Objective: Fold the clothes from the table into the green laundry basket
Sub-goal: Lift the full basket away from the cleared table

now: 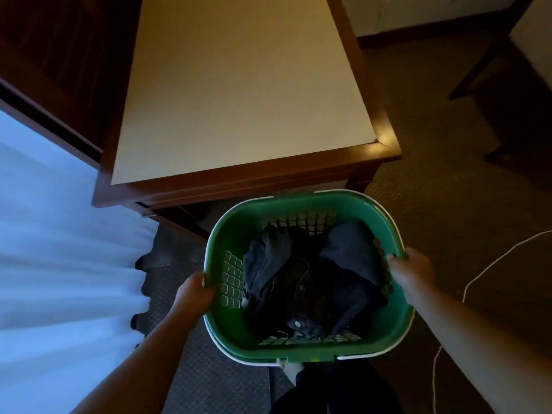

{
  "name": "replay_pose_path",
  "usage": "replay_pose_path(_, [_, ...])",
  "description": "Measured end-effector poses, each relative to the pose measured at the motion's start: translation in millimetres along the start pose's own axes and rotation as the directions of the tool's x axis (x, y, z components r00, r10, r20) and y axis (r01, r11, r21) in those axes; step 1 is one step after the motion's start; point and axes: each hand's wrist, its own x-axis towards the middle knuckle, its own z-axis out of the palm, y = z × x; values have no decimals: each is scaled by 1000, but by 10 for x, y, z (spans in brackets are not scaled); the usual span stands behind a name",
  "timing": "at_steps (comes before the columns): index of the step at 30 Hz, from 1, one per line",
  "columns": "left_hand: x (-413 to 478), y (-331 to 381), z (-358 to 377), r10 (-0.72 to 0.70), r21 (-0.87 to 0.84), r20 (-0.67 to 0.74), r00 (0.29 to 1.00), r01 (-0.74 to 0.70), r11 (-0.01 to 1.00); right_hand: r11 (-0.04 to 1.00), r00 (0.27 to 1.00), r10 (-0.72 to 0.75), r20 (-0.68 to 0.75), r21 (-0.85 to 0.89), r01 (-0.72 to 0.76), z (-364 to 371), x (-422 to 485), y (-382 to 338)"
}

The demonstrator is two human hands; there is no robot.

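Observation:
A green laundry basket (pixel 301 206) with a white rim band is held in front of me, just short of the table's near edge. Dark clothes (pixel 310 279), among them a blue-grey garment and jeans with a metal button, lie crumpled inside it. My left hand (pixel 195 292) grips the basket's left rim, thumb over the edge. On the opposite side, my right hand (pixel 410 270) holds the right rim with its fingers curled inside. The table (pixel 239 85) has a pale top framed in dark wood, and no clothes lie on it.
A white sheer curtain (pixel 59 249) hangs at the left. Dark wooden furniture (pixel 59 55) stands beside the table at the left, and a chair (pixel 507 70) at the upper right. A white cord (pixel 484 273) trails over the carpet at the right. My foot shows below the basket.

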Motion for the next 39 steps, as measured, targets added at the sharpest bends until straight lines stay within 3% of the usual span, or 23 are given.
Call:
replay_pose_path(5, [439, -140, 392, -70, -104, -18, 997, 67, 992, 985, 994, -89, 61, -142, 97, 354, 542, 31])
replay_pose_path(8, [533, -200, 647, -113, -154, -12, 994, 110, 982, 936, 964, -131, 231, -290, 197, 497, 730, 132])
replay_pose_path(11, [498, -175, 764, -92, -99, 11, 996, 93, 991, 842, 907, -199, 371, -409, 352, 570, 695, 271])
replay_pose_path(18, [152, -32, 708, 58, 106, 59, 997, -64, 992, 662, 846, -341, 409, -535, 526, 720, 327, 476])
replay_pose_path(24, [-310, 11, 867, 173, 130, 189, 967, -199, 971, 659, 781, -356, 513, -455, 599, 726, -245, 710])
replay_pose_path(27, [-618, 42, 996, 255, 160, 284, 924, -308, 938, 703, 768, -379, 517, -379, 602, 653, -558, 852])
replay_pose_path(33, [-1074, 175, 1201, 313, 107, 395, 864, -381, 918, 808, 784, -375, 495, -240, 538, 435, -1027, 952])
replay_pose_path(39, [-1304, 120, 1310, 354, 91, 365, 861, -412, 907, 816, 749, -395, 532, -171, 552, 275, -1140, 1000])
